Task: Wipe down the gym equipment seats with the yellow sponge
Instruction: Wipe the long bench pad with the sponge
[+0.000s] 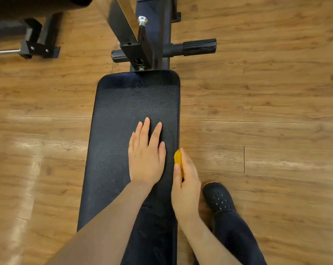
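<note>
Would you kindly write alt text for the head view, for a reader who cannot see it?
Seen from above, a person's right hand grips a yellow sponge against the right edge of a black bench seat, while the left hand rests flat on the seat. A dark shoe stands on the wood floor beside the bench.

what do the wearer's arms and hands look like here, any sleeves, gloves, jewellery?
Both forearms are bare as far as the frame shows, with no sleeves in view. The left hand and right hand wear no gloves. No rings, watch or bands show on the fingers or wrists. Lower down, dark trousers and a dark perforated clog-style shoe are visible.
</note>
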The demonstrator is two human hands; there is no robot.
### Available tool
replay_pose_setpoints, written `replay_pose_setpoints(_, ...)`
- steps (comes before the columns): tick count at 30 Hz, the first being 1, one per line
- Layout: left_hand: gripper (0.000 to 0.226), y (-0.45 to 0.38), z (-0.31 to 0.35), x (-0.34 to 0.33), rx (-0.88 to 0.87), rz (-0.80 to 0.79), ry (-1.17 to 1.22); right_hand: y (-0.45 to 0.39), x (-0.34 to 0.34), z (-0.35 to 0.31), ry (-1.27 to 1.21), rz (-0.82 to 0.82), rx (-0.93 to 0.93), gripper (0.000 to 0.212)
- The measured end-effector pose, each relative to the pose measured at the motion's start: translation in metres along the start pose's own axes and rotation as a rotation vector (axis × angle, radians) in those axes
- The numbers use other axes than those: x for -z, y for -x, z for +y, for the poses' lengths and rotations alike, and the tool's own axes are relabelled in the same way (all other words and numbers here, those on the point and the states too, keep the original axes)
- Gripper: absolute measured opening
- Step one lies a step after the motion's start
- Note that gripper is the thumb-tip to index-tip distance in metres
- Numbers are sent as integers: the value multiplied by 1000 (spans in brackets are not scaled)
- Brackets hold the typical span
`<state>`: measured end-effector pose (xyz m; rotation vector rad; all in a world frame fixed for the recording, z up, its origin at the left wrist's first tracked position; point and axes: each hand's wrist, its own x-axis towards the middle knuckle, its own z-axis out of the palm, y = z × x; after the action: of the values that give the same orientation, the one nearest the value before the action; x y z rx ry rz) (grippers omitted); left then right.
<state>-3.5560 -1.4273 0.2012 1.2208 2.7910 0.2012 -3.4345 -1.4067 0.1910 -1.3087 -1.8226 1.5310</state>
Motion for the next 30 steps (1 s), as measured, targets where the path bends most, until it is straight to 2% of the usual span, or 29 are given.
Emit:
replay_pose_setpoints(7, 52, 7, 3, 8, 17, -15, 49, 20, 4, 2, 17, -5, -37, 41)
replay_pose_setpoints(17, 49, 96, 6, 7, 52, -50, 51, 17, 15, 0, 47, -81, 6, 41)
replay_pose_setpoints(30, 49, 100, 9, -2, 52, 34, 11, 32, 18, 12, -61, -79, 31, 41)
